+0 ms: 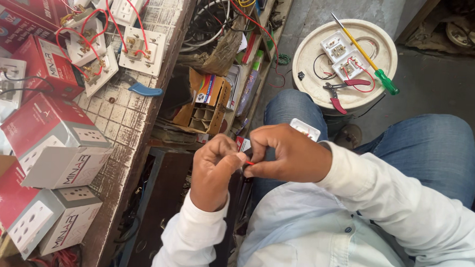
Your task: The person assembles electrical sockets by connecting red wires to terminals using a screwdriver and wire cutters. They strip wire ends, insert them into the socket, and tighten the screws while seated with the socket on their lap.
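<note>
Both hands pinched a short red wire (249, 162): the left hand (213, 169) closed on one end, the right hand (289, 154) on the other. Each grip looked firm; keeping fingertips close together would likely steady it.

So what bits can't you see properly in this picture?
Head view:
- Thin red wire: mostly hidden between the left hand and right hand.
- Small white plastic socket plate on the knee: half covered by the right hand.
- Red and grey cardboard boxes: cut off by the left edge.

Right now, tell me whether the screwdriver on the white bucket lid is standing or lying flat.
Lying flat: the screwdriver rests diagonally across the bucket lid, green handle over the rim.
</note>
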